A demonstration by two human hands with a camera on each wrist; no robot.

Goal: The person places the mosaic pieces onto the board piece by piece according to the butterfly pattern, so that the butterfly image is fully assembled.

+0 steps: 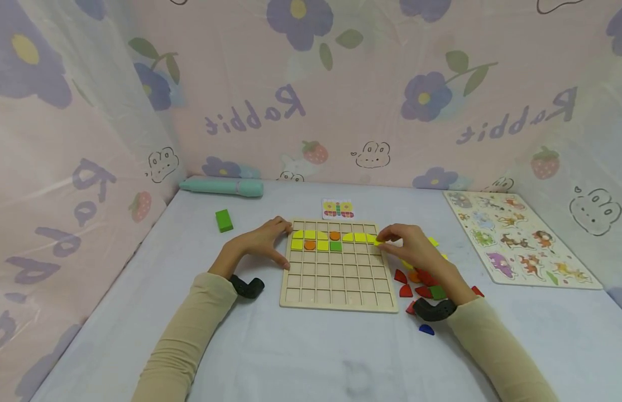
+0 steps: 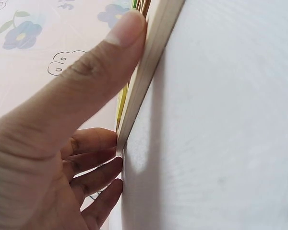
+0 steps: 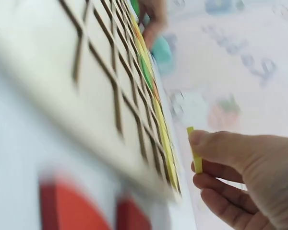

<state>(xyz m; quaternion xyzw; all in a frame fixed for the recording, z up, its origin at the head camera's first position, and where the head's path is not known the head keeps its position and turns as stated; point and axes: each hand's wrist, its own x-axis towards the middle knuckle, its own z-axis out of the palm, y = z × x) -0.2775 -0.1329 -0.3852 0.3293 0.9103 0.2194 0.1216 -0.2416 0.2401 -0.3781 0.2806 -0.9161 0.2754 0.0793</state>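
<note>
A wooden grid board [image 1: 318, 282] lies mid-table. Yellow tiles [image 1: 358, 238], orange round ones [image 1: 310, 245] and a green square [image 1: 335, 246] sit in its upper rows. My left hand [image 1: 264, 241] rests against the board's left edge, thumb and fingers spread along it; in the left wrist view the thumb [image 2: 127, 28] lies on the wooden side. With thumb and fingertips, my right hand [image 1: 408, 244] pinches a small yellow tile [image 3: 195, 151] at the board's upper right edge. The tile is seen edge-on in the right wrist view.
Loose red pieces [image 1: 405, 291], a green square tile [image 1: 438, 292] and a blue half-round [image 1: 426, 330] lie right of the board. Behind it is a butterfly pattern card [image 1: 338, 209]. A green block [image 1: 223, 220], a teal tube [image 1: 223, 187] and an animal puzzle board [image 1: 522, 240] lie around.
</note>
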